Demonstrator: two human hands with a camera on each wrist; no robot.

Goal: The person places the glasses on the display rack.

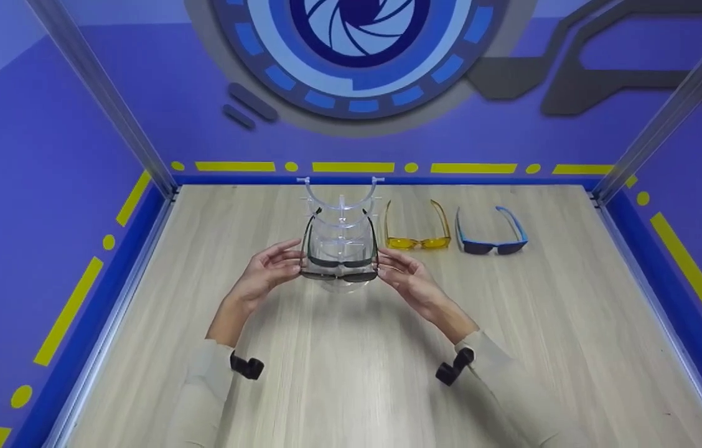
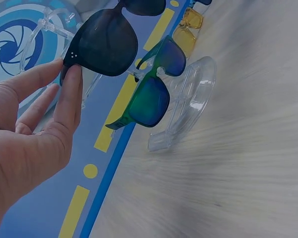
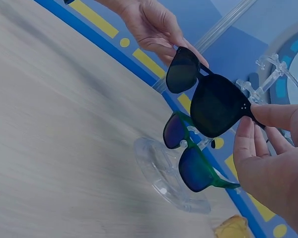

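Both hands hold a pair of black sunglasses [image 1: 360, 277] by its two outer corners, lenses toward me. My left hand [image 1: 267, 274] pinches one corner between thumb and fingers, as the left wrist view shows. At the opposite corner my right hand [image 3: 278, 153] does the same. Behind the black pair stands a clear plastic glasses stand [image 1: 343, 207] with several curved arms. Green-framed sunglasses [image 2: 149, 101] with bluish lenses sit low on the stand, just above its rounded base [image 2: 206, 84]. Whether the black pair touches the stand, I cannot tell.
Right of the stand lie yellow glasses [image 1: 418, 243] with unfolded temples. Farther right are blue-framed sunglasses [image 1: 494, 247] with dark lenses, also unfolded. The wood-grain table [image 1: 326, 386] is bounded by blue printed walls [image 1: 158, 118] at the back and sides.
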